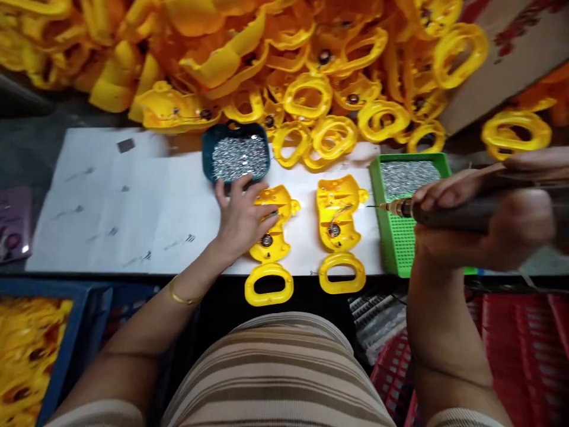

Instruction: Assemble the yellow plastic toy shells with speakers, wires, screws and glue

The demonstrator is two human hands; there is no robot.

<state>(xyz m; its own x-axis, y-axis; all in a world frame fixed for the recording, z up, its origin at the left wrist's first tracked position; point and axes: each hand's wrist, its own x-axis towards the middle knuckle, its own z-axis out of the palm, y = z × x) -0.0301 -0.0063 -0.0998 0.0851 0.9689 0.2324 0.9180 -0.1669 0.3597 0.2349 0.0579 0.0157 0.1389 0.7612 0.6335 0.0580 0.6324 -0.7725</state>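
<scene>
My right hand (471,219) grips a dark electric screwdriver (462,210), held level with its bit pointing left. That bit is above the green basket's edge, just right of a yellow plastic shell half (326,201) with wires and a round metal part inside. My left hand (242,216) is open, fingers spread, over a second yellow shell half (271,249), partly covering it. Its longer fingertips reach the near rim of a dark teal tray (207,157) full of small silver screws (240,157). A yellow oval ring (269,299) and another yellow ring (342,289) lie below the shells.
A large heap of yellow shells and rings (222,53) fills the back of the table. At right stands a green basket (377,237) with silver screws (411,178). A blue crate (75,338) of yellow parts is at lower left, red crates (511,350) at lower right.
</scene>
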